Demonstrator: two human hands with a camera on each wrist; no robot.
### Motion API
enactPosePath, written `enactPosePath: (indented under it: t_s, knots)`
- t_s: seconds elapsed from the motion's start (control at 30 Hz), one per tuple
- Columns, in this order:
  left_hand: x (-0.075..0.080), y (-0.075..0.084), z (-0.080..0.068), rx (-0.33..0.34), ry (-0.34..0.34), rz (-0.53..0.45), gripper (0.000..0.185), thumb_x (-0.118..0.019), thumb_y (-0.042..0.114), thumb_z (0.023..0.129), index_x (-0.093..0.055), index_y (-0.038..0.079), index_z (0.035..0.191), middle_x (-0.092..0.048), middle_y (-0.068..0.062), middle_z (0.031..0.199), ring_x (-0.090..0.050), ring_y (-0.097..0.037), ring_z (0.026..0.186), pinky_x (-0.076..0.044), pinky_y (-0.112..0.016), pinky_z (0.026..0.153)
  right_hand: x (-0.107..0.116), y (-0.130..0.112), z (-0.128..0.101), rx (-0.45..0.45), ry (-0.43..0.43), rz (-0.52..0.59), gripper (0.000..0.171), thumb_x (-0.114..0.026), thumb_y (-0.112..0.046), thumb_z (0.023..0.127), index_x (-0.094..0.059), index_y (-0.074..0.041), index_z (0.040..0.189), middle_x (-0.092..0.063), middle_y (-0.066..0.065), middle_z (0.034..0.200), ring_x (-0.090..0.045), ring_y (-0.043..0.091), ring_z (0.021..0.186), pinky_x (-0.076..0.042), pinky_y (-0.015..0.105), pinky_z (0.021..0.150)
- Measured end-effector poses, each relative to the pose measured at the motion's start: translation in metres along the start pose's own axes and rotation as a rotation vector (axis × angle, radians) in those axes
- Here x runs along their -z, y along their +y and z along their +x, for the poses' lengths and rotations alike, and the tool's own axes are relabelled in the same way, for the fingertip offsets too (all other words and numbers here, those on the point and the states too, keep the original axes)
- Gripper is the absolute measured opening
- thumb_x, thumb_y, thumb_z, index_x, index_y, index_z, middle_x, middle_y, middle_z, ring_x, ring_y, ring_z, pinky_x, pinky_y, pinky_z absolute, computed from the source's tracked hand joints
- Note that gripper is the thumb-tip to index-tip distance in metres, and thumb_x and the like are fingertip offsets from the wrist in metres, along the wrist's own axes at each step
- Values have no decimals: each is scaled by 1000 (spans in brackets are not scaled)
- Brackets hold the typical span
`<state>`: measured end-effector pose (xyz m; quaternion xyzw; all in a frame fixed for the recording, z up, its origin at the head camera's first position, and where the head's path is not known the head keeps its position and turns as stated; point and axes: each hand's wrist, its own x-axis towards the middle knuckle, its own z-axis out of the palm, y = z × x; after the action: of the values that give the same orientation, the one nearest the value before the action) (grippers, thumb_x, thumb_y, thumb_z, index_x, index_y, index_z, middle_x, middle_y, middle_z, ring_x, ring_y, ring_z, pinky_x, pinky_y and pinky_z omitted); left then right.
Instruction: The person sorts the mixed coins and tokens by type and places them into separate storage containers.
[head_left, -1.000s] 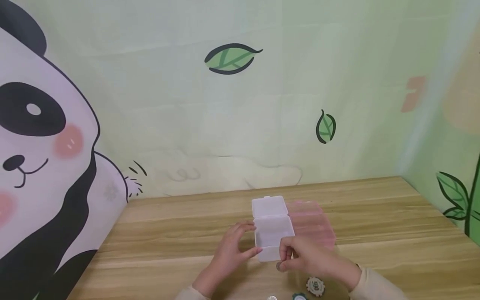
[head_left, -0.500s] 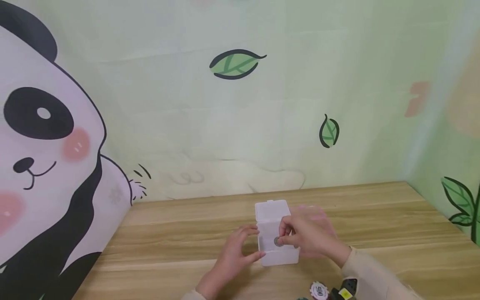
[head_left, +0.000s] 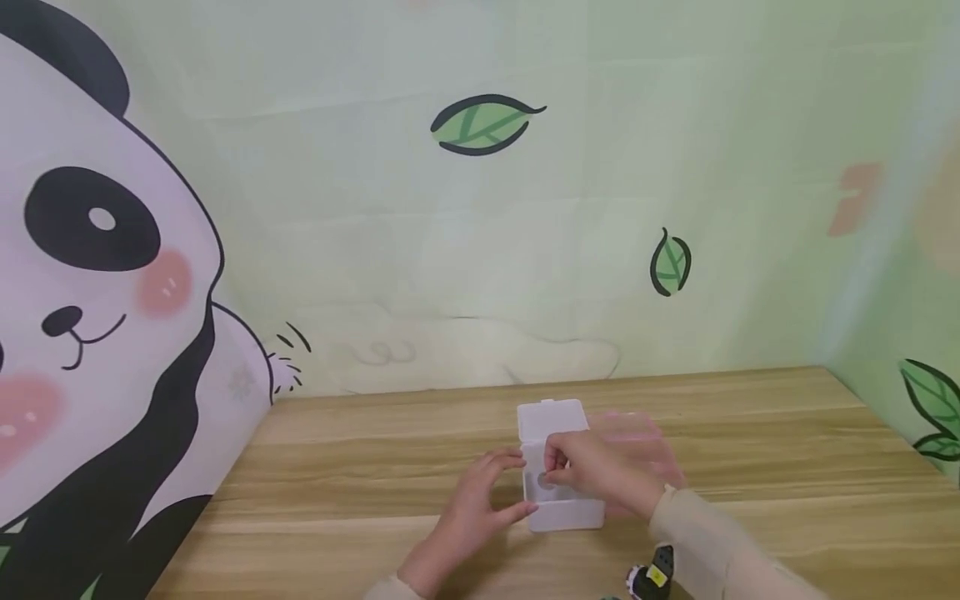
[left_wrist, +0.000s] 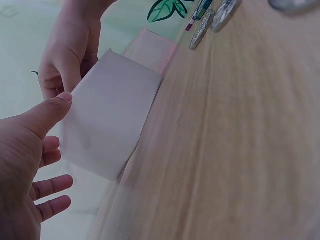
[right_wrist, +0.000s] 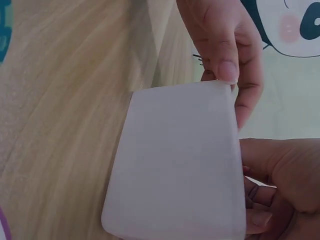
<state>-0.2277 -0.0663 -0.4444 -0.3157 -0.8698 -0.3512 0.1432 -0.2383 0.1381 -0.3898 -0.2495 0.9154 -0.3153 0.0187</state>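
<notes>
White plastic box point(head_left: 558, 475) sits open at the middle of the wooden bench point(head_left: 360, 467), its lid point(head_left: 552, 417) tipped back toward 12 o'clock and a pink box point(head_left: 637, 433) touching it at 3 o'clock, mostly hidden behind the right hand point(head_left: 592, 473). That hand pinches a small grey coin point(head_left: 545, 481), blurred, inside the box, while the left hand point(head_left: 480, 500) at 9 o'clock steadies the box wall with thumb and fingertips. Poker chips point(head_left: 647, 579) at 5 o'clock are cut off by the frame edge.

pink box point(head_left: 637, 433) half hidden, chips point(head_left: 647, 579) edge-cropped
</notes>
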Motion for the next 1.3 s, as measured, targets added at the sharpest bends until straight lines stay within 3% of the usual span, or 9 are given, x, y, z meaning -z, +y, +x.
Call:
enactPosePath:
  t_s: [0.47, 0.67, 0.93, 1.3]
  knots:
    - [-4, 3, 2, -46, 17, 9, 47, -78, 28, 78, -61, 8, 117, -62, -6, 127, -57, -25, 120, -47, -45, 101, -10, -1, 3, -62, -29, -227, 27, -76, -7, 76, -52, -12, 65, -45, -7, 59, -43, 10, 58, -31, 22, 52]
    - [-5, 4, 1, -14, 3, -14, 46, -78, 28, 78, -61, 10, 117, -61, -5, 129, -55, -24, 123, -45, -44, 104, -14, -3, 3, -86, -31, -310, 29, -78, -8, 74, -51, -11, 63, -47, -5, 58, -43, 12, 58, -33, 26, 54]
    - [-5, 1, -1, -22, 41, -18, 46, -80, 25, 76, -62, 10, 116, -63, -4, 126, -56, -24, 121, -46, -44, 103, -17, -3, 7, -104, -25, -387, 30, -78, -9, 74, -50, -14, 62, -50, -4, 59, -46, 13, 58, -38, 30, 54]
    - [-6, 0, 0, -3, 23, -3, 48, -79, 27, 76, -61, 11, 118, -62, -4, 127, -56, -24, 121, -45, -46, 103, -14, -2, 7, -76, -1, -307, 25, -75, -8, 79, -53, -12, 67, -52, -3, 61, -46, 12, 59, -37, 26, 54]
